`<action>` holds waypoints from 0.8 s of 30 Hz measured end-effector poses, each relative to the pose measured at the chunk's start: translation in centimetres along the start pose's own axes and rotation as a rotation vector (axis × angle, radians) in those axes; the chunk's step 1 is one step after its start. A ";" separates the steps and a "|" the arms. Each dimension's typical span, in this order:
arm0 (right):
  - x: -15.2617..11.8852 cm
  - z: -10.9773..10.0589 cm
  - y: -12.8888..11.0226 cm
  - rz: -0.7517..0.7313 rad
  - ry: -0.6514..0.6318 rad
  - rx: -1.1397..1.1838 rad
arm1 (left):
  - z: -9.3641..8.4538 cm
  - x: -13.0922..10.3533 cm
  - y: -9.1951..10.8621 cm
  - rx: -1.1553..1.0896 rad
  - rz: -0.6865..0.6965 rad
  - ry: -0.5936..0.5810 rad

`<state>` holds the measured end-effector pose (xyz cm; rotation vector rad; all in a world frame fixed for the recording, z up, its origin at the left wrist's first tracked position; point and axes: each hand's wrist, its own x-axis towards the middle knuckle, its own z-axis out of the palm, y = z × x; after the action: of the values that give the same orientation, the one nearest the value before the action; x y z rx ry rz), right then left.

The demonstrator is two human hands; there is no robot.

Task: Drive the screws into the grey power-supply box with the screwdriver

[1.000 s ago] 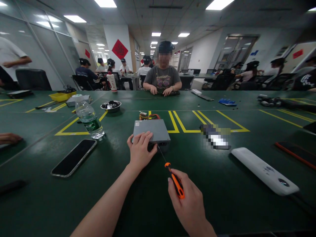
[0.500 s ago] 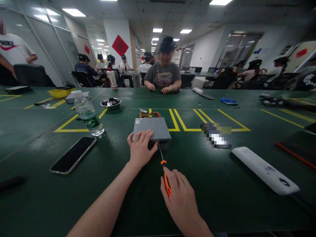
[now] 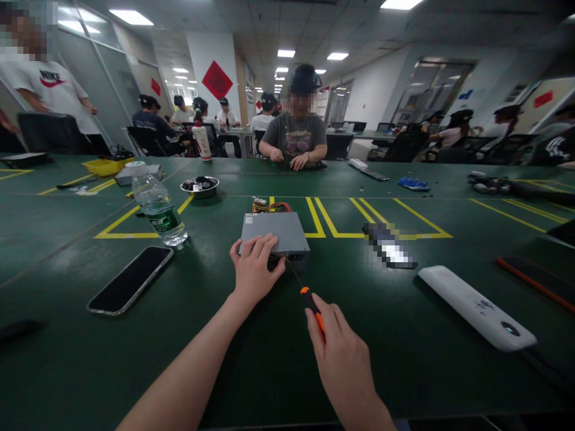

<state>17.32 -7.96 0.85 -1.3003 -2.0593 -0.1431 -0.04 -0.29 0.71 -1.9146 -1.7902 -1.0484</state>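
Observation:
A grey metal box (image 3: 281, 227) with a white label and a bundle of coloured wires (image 3: 272, 206) behind it rests on the green table (image 3: 202, 371). My left hand (image 3: 255, 263) grips the box's front left corner, fingers on top and thumb at the front face. Wrapped round the handle of an orange and black screwdriver (image 3: 311, 302) is my right hand (image 3: 339, 347). The thin shaft slants up and left, its end at the front face of the box, close to my left thumb. Whether the tip touches a screw cannot be made out.
Left of the box are a water bottle (image 3: 164, 218), a phone (image 3: 130, 280) and a metal bowl (image 3: 200, 187). To the right lie a blurred-out device (image 3: 389, 245) and a white device (image 3: 476, 307). A person (image 3: 294, 134) sits opposite.
My right hand has shifted right with the screwdriver, whose handle now leans more to the right. My left hand still holds the box. At the far left, the standing person has moved.

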 end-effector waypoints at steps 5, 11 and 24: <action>-0.5 1.1 -0.5 0.105 -0.050 0.125 | 0.0 0.0 0.0 -0.002 -0.003 0.002; -0.8 1.0 -1.1 0.049 -0.074 0.035 | -0.2 0.1 0.1 0.003 0.006 0.007; -0.1 1.2 -2.5 1.049 -0.185 1.353 | -0.1 0.0 0.1 0.013 0.004 0.022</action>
<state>14.64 -8.76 0.57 -1.1983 -0.8430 1.5496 0.03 -0.36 0.77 -1.8916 -1.7757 -1.0501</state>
